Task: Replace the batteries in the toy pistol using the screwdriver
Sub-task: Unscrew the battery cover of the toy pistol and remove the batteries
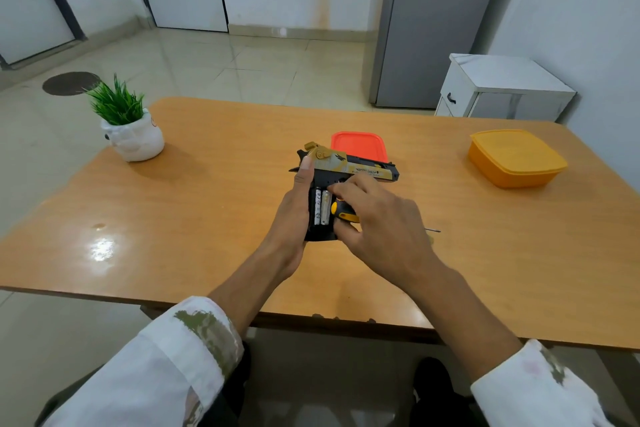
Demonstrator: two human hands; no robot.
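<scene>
Gold and black, the pistol [346, 168] is held above the middle of the orange-brown desk [207, 204], barrel pointing right, grip toward the person. The left hand [294, 215] wraps the back of the grip, its fingers closed around it and the thumb up along the rear of the slide. The grip's side is open, and two batteries [322, 206] sit side by side inside it. The right hand [377, 222] has its fingers curled around a yellow and black screwdriver [341, 211], whose handle touches the grip beside the batteries; the thin shaft pokes out right of the hand. One fingertip reaches the top of the batteries. Behind the pistol lies a red lid [360, 146]. An orange box [516, 158] stands far right, a potted plant [128, 121] far left.
</scene>
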